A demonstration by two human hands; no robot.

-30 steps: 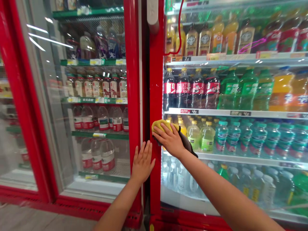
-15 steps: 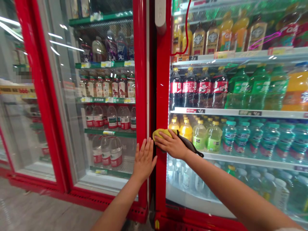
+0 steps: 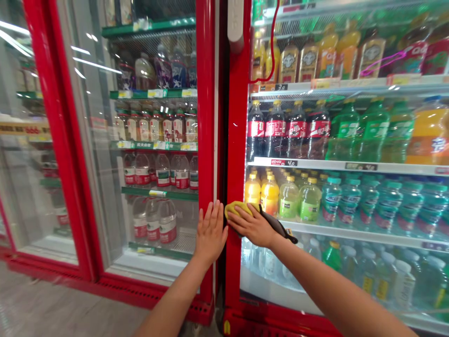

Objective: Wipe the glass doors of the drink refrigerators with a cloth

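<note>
My left hand lies flat with fingers stretched upward on the red frame of the left drinks fridge, holding nothing. Under my right hand is a cloth with a yellow side and a dark grey side. That hand presses it against the red door frame of the right fridge, fingers over its top. The cloth's grey end, with a black edge and loop, trails to the right across the glass. A dark narrow gap runs between the two fridges, and my hands are on either side of it.
Behind the right glass stand rows of bottles, among them cola bottles and teal-capped bottles. A red cord hangs at the upper right frame, near a white box. Large water bottles fill lower shelves at left.
My right hand and the cloth have slid a little down the red frame. My left hand stays in nearly the same place on the left fridge.
</note>
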